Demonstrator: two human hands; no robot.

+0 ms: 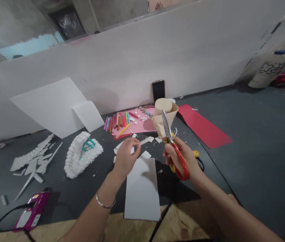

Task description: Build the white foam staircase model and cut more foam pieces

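A person's two bare hands work over a dark table, seen from above. Near the center of the frame, the left hand [127, 156], with a silver bracelet [104, 204] on its wrist, pinches a small white strip [145, 140] between closed fingertips. Right of center, the right hand [181, 156] grips scissors [169, 135] by their red handles, the blades pointing toward the top of the frame, just right of the strip.

Below the hands, at lower center, lies a white rectangular sheet [142, 191]. Behind the scissors stands a beige container [159, 125], with a dark phone [158, 90] propped upright behind it. Left of the container, colored crayons [122, 121] lie on and beside a pink sheet [147, 126]; to its right is a red sheet [204, 126].

At left of center sits a bumpy white object [74, 159] with teal sticks, and farther left, white scraps [34, 164]. A magenta device [39, 205] with a black cable lies at lower left.
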